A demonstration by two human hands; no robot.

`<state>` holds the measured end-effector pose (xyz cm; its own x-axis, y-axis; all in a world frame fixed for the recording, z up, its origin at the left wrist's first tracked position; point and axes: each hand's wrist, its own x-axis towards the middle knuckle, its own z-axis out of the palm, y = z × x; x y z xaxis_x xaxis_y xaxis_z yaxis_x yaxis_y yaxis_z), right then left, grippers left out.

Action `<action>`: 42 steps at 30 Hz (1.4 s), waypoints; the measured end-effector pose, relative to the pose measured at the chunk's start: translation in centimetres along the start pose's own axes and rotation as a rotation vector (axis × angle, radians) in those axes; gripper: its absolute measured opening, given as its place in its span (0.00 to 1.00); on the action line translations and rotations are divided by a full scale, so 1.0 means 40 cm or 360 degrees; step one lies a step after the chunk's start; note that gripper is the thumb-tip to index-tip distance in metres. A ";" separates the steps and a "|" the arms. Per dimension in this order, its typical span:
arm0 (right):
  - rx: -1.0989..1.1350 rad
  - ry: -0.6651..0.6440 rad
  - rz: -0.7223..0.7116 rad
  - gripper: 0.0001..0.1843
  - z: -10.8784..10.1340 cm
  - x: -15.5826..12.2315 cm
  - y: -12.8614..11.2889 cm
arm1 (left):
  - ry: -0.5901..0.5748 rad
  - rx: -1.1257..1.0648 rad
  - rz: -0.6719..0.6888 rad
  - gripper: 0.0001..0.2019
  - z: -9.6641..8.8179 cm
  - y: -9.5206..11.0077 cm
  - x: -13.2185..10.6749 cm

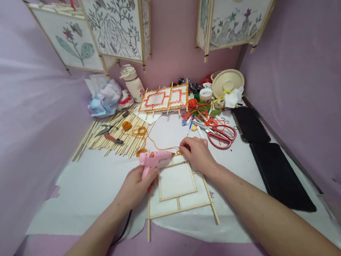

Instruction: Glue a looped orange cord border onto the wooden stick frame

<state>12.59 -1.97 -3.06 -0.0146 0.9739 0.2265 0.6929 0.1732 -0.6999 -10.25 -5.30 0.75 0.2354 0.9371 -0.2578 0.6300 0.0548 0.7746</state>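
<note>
My left hand (pixel 140 183) is wrapped round the handle of a pink hot glue gun (pixel 156 157), whose nozzle points right. Just past the nozzle, my right hand (pixel 197 153) pinches an orange cord (pixel 162 148), which is looped at the fingertips. Below both hands lies a frame of thin wooden sticks (pixel 178 210) with a white backing and a smaller stick rectangle inside. The far edge of this frame is partly hidden by the hands and the glue gun. From the right hand the cord runs left to a small orange bundle (pixel 127 125).
Many wooden sticks (pixel 97 143) lie at left, with pliers (pixel 112 139) on them. Red-handled scissors (pixel 222 136) and two black flat devices (pixel 280 173) are at right. A decorated frame (pixel 164 99) leans at the back near a bottle (pixel 132 83). Painted lanterns (pixel 116 23) hang above.
</note>
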 end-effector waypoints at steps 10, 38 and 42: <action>0.0003 -0.0009 0.0004 0.06 -0.002 0.000 -0.002 | -0.0055 -0.0142 -0.0057 0.23 0.008 0.000 0.003; -0.0007 -0.0018 0.0010 0.06 -0.007 0.000 -0.007 | -0.0097 -0.0259 -0.0065 0.24 0.014 -0.001 0.007; -0.0007 -0.0015 0.0015 0.06 -0.006 0.000 -0.006 | -0.0098 -0.0253 -0.0069 0.23 0.014 -0.003 0.006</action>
<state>12.58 -2.05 -2.74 -0.0146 0.9769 0.2134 0.6962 0.1631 -0.6990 -9.86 -5.27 0.28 0.2583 0.9101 -0.3239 0.5167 0.1531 0.8424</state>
